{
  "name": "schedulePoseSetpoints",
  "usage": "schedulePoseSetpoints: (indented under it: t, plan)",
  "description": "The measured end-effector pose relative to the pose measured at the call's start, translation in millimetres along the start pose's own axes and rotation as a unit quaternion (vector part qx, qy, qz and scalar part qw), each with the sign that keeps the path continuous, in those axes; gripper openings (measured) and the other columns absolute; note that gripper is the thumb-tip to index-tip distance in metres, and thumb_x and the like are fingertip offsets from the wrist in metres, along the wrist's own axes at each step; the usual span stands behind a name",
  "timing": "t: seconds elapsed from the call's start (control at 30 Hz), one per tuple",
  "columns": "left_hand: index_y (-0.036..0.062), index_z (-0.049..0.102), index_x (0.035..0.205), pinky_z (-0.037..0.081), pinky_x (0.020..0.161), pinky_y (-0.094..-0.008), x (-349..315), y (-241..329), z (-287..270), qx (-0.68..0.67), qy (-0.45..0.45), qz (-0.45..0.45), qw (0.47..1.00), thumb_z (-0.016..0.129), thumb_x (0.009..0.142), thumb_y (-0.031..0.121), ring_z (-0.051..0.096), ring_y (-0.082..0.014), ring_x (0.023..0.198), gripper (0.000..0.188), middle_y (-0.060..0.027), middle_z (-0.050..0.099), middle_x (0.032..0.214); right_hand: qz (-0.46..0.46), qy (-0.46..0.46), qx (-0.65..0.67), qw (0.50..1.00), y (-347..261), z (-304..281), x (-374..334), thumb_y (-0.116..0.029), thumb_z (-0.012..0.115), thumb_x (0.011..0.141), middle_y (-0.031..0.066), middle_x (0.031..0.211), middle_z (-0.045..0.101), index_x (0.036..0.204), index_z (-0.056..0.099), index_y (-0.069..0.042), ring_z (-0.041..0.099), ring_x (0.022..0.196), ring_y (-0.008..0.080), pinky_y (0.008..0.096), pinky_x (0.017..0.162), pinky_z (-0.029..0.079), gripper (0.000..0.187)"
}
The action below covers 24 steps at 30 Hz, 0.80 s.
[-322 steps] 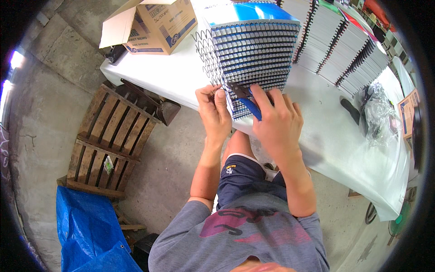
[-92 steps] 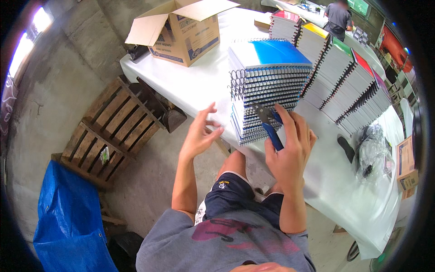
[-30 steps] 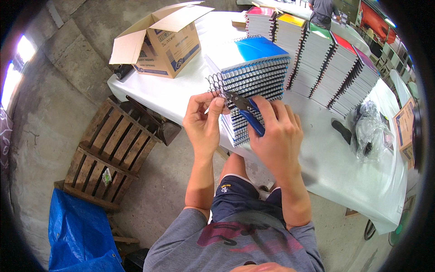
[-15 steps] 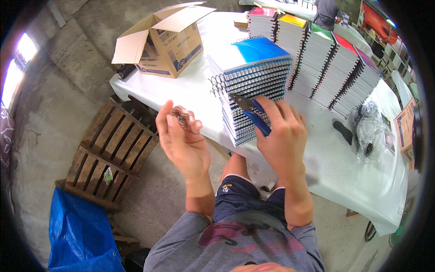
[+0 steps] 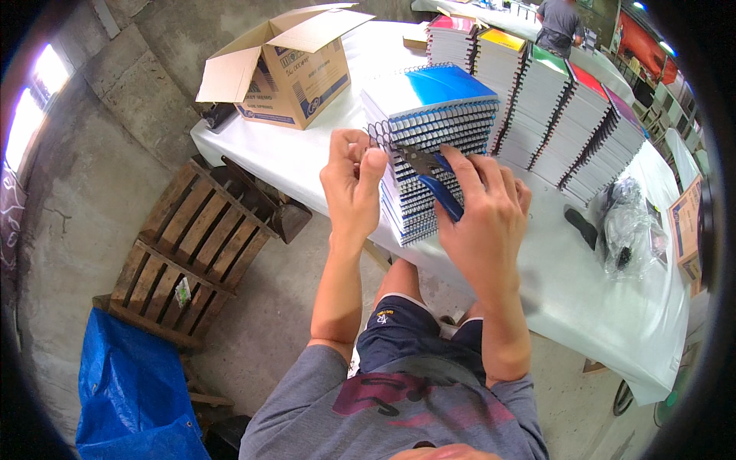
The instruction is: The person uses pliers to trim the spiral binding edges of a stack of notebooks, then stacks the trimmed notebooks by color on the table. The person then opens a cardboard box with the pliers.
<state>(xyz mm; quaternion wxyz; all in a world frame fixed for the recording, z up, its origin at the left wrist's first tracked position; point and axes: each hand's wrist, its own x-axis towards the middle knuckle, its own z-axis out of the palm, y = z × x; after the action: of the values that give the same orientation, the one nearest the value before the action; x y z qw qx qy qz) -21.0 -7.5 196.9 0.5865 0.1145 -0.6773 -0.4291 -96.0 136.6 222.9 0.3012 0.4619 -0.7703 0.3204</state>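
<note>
Notebook stack [image 5: 441,126]: set at the near edge of the bench [image 5: 583,307], bindings crosswise.
Coil ends [image 5: 379,134]: projected leftward, just beside the left hand [image 5: 354,184]; fingers half-curled, grip unclear.
Cutters [image 5: 443,196]: enclosed by the right hand's [image 5: 487,199] fingers.
Bench: draped in white; carton [image 5: 295,84] placed behind-left.
Floor [image 5: 261,307]: concrete, pallet [image 5: 186,268] at left.

My left hand [image 5: 353,188] has its fingers folded, so I cannot tell if something small is inside. My right hand [image 5: 487,203] hides part of the pliers [image 5: 418,160]; whether their tips touch a wire coil [image 5: 379,135] is too small to tell. The co-worker [image 5: 560,29] is cut by the upper edge.
</note>
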Motion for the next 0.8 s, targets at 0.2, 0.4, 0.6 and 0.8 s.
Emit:
schedulePoseSetpoints:
  t: [0.2, 0.4, 0.6, 0.8]
  plan:
    - [0.0045, 0.043, 0.077, 0.033, 0.043, -0.0227, 6.6, 0.7, 9.9, 0.152, 0.006, 0.088, 0.984, 0.036, 0.098, 0.041, 0.04, -0.0063, 0.048, 0.043, -0.0004, 0.044, 0.055, 0.013, -0.012, 0.012, 1.0, -4.8, -0.6, 1.6, -0.016, 0.072, 0.062, 0.0008, 0.091, 0.057, 0.11, 0.061, -0.018, 0.055, 0.085, 0.0199, 0.0352, 0.075, 0.037, 0.049]
    - [0.0023, 0.044, 0.079, 0.035, 0.044, -0.0255, 4.6, -2.9, 14.7, 0.187, 0.03, 0.131, 0.973, 0.037, 0.099, 0.034, 0.042, -0.0092, 0.047, 0.038, -0.0028, 0.046, 0.054, -0.009, 0.007, -0.012, 1.0, 4.3, 10.3, -1.8, -0.01, 0.068, 0.061, 0.0007, 0.08, 0.058, 0.107, 0.064, -0.019, 0.058, 0.071, 0.0201, 0.0325, 0.061, 0.044, 0.047]
    - [0.0018, 0.045, 0.081, 0.036, 0.044, -0.0267, 5.3, -4.3, 15.2, 0.219, 0.047, 0.174, 0.959, 0.037, 0.099, 0.034, 0.044, -0.0124, 0.046, 0.037, -0.0047, 0.046, 0.054, 0.017, -0.008, 0.032, 0.999, 3.5, 8.0, -2.7, -0.008, 0.069, 0.06, 0.0012, 0.082, 0.059, 0.107, 0.064, -0.018, 0.059, 0.075, 0.0202, 0.0334, 0.069, 0.045, 0.049]
    - [0.0023, 0.045, 0.08, 0.038, 0.044, -0.0293, 3.4, -7.4, 14.9, 0.208, 0.048, 0.179, 0.961, 0.04, 0.098, 0.032, 0.047, -0.0177, 0.046, 0.035, -0.0073, 0.046, 0.054, 0.006, 0.029, 0.023, 0.999, 4.2, -4.1, 2.1, -0.012, 0.072, 0.063, 0.0009, 0.098, 0.057, 0.112, 0.059, -0.02, 0.053, 0.094, 0.02, 0.0389, 0.088, 0.033, 0.051]
